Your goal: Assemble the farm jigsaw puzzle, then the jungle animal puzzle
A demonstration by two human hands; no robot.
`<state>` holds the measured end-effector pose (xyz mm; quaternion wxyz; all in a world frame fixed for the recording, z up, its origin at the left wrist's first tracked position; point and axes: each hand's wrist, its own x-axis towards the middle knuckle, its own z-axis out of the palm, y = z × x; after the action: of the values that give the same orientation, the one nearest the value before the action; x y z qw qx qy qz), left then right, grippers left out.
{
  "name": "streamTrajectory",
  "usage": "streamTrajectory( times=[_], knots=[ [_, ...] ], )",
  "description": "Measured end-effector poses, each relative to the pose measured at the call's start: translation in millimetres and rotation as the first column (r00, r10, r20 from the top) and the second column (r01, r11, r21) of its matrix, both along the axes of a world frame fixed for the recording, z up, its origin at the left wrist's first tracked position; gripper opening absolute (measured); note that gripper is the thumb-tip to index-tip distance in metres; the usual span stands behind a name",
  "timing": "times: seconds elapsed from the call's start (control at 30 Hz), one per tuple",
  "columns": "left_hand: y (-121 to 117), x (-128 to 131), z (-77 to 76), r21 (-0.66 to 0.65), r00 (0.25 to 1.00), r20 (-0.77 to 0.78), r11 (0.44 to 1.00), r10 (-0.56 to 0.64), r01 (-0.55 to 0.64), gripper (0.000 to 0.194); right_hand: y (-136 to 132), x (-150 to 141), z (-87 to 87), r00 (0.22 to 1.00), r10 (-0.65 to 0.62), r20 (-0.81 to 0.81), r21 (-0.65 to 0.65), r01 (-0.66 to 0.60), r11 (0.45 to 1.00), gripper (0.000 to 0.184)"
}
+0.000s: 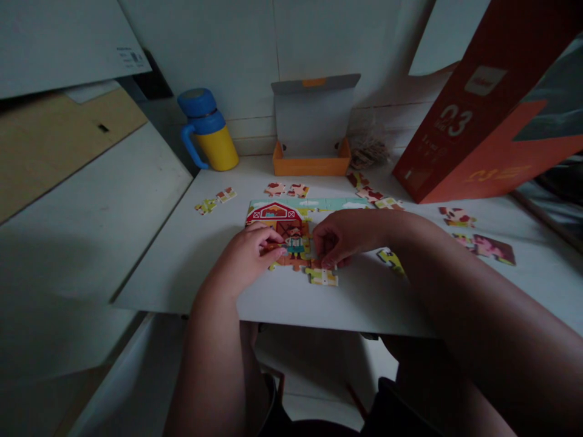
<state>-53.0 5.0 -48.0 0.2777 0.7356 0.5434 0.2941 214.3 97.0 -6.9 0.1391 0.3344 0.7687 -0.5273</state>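
At the centre of the clock, on the tabletop (291, 306), lies a partly joined jigsaw puzzle (301, 229). It looks like thick card: probably light, stiff and smooth, fragile mainly at the narrow tabs. Single pieces would be best pinched by their edges, and the joined part pressed flat rather than lifted. Its print shows a red barn (273, 212) with white trim, a figure (296, 241) in teal, pale blue along the twelve o'clock edge and orange toward six. At eight o'clock, the left hand (248, 255) rests over the edge, thumb and forefinger close together; at three, the right hand (337, 238) has its fingers curled toward the thumb (whether either pinches anything, I cannot tell). Toward five o'clock lies a yellow-green piece (322, 277); loose pieces (494, 249) lie well apart at three, and an orange box (312, 166) stands open just past twelve.
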Motion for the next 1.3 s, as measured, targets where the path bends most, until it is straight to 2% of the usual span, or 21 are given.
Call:
streamTrajectory(
  times=[0.2, 0.57, 0.83, 1.13, 1.3],
  knots=[
    [0, 1, 2.6, -0.006, 1.000, -0.014, 1.000, 0.005, -0.005, 0.009, -2, 0, 3.9, 1.000, 0.000, -0.005, 0.028, 0.000, 1.000, 0.044],
    [0, 0, 1.1, 0.004, 0.999, -0.042, 1.000, -0.003, 0.003, 0.010, -6, -3, 4.7, 0.997, 0.076, -0.021, 0.039, -0.075, 0.996, 0.043],
    [0, 0, 2.7, 0.021, 0.997, -0.072, 1.000, -0.001, 0.003, 0.010, -10, -9, 4.3, 0.987, 0.130, -0.096, 0.095, -0.121, 0.988, 0.043],
    [0, 1, 5.2, 0.045, 0.995, -0.104, 0.999, 0.001, 0.004, 0.012, -24, -26, 0.6, 0.979, 0.084, -0.183, 0.086, -0.069, 0.994, 0.034],
    [0, 1, 5.4, 0.036, 0.994, -0.107, 0.999, 0.014, -0.010, 0.013, -24, -23, 4.9, 0.986, 0.092, -0.138, 0.050, -0.086, 0.995, 0.031]
  ],
)
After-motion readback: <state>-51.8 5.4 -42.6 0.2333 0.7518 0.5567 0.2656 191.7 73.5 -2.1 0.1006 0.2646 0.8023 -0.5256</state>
